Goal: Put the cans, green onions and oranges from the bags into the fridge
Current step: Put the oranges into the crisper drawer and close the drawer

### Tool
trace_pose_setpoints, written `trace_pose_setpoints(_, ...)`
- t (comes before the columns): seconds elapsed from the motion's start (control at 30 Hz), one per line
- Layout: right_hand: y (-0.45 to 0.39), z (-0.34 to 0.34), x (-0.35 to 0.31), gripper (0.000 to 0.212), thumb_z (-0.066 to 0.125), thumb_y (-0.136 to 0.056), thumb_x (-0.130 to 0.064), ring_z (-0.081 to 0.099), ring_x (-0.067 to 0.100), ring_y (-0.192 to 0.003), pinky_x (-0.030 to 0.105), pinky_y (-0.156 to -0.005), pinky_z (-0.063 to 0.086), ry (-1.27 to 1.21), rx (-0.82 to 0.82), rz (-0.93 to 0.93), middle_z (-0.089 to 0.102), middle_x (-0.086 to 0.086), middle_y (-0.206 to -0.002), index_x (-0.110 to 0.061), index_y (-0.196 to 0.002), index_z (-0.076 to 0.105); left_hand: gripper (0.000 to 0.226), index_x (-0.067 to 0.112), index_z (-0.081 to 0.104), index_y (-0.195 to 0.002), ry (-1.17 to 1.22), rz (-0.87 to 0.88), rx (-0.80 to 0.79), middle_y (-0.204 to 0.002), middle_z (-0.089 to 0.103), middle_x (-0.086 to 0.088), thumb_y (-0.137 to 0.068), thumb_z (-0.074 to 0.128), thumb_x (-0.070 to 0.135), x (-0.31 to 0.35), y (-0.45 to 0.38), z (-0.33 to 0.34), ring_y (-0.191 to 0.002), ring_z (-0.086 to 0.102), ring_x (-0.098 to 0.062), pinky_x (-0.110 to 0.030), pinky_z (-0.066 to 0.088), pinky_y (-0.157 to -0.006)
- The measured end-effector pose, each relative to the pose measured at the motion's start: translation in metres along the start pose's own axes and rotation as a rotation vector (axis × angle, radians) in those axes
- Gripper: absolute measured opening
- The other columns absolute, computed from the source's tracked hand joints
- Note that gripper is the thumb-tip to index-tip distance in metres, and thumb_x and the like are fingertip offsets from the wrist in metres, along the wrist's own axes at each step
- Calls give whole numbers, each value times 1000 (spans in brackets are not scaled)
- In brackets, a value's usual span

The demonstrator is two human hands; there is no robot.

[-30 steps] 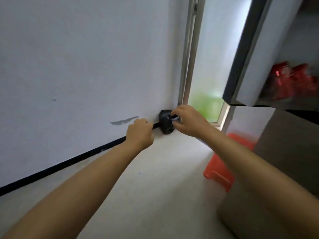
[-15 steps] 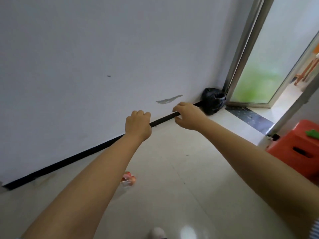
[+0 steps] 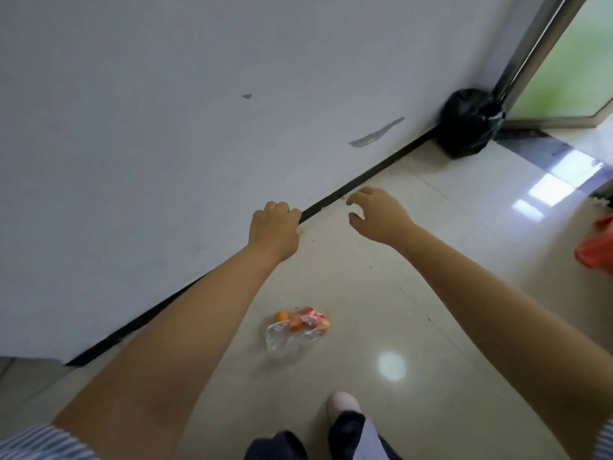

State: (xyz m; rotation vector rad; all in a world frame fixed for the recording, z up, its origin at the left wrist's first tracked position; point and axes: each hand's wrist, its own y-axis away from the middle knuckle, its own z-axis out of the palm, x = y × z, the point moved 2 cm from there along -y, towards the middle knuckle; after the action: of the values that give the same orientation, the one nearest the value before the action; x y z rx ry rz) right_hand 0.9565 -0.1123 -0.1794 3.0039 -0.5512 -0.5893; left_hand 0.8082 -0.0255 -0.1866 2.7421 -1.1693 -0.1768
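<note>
A clear plastic bag (image 3: pixel 293 332) with oranges and something red inside lies on the floor between my forearms, near the wall. My left hand (image 3: pixel 273 227) hangs in the air above the floor, its fingers curled into a fist with nothing in it. My right hand (image 3: pixel 376 214) is beside it, fingers loosely spread and bent, holding nothing. Both hands are well above and beyond the bag. The fridge, cans and green onions are out of view.
A white wall (image 3: pixel 166 127) with a black baseboard runs diagonally on the left. A tied black rubbish bag (image 3: pixel 467 124) sits in the corner by a metal door frame (image 3: pixel 537 41). An orange stool (image 3: pixel 597 250) shows at the right edge. My foot (image 3: pixel 343 405) is at the bottom.
My view has tilted down from the open fridge door to the floor, so the clear bag of oranges is now in sight. My right hand has opened up; both hands hold nothing.
</note>
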Motion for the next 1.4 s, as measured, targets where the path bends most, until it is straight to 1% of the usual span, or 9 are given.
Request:
trace_pose_setpoints(0.47,-25,317,-44,33,47,-90,-13,48,30,-120,35,-97,39,-232,-246,652,58,13,-126,-6,-121,56,35,8,49,-127,-81,547,-399,-128,49,-12,-93,41,12,-132,-72,245,-121,43,-29,-35,40,-94)
trace_pose_setpoints(0.67,-15,482,-17,29,53,-86,-12,53,30,-115,35,-94,39,-130,-275,689,67,11,-113,-7,-112,64,35,1,51,-127,-118,747,-664,-133,46,-17,-95,37,4,-146,-54,444,-123,45,-31,-39,42,-95)
trace_pose_setpoints(0.8,-24,584,21,24,86,-43,-9,68,30,-66,40,-62,52,38,-114,509,71,5,-60,-11,-63,72,31,-2,56,-120,-245,932,-732,-126,53,-18,-93,40,0,-134,-60,577,-117,52,-33,-41,46,-96)
trace_pose_setpoints(0.87,-38,630,42,31,90,-30,-15,67,24,-57,33,-55,52,143,-111,394,69,-2,-55,-17,-54,70,29,-3,59,-116,-302,1049,-703,-121,57,-17,-93,42,0,-121,-70,635,-114,53,-32,-40,44,-97)
trace_pose_setpoints(1.03,-77,733,91,23,85,-45,-19,69,23,-69,26,-74,45,211,-173,195,75,-1,-72,-18,-66,73,29,6,63,-114,-440,1110,-484,-117,62,-12,-94,42,8,-100,-110,754,-114,53,-29,-45,27,-110)
trace_pose_setpoints(1.13,-99,770,100,23,64,-79,-21,58,24,-110,38,-95,42,201,-290,132,71,-1,-111,-19,-101,71,32,5,60,-118,-364,1020,-457,-125,57,-12,-96,38,12,-110,-134,787,-125,43,-28,-47,14,-115)
trace_pose_setpoints(1.23,-111,789,103,37,41,-93,-29,31,20,-135,37,-113,20,234,-413,119,48,-6,-140,-25,-129,50,33,19,74,-89,-400,970,-282,-92,72,1,-85,42,19,-126,-151,784,-108,60,-21,-54,1,-116)
trace_pose_setpoints(1.3,-114,794,103,40,41,-93,-33,27,22,-136,37,-112,20,223,-397,167,43,-3,-144,-26,-133,44,37,16,70,-103,-443,904,-346,-104,68,-4,-93,35,20,-133,-152,781,-124,50,-24,-54,-25,-101)
trace_pose_setpoints(1.4,-123,800,104,48,46,-90,-43,27,25,-136,39,-111,22,238,-387,205,40,0,-145,-24,-134,42,38,13,56,-127,-502,788,-324,-130,54,-6,-101,31,26,-144,-165,777,-136,31,-24,-58,-19,-107)
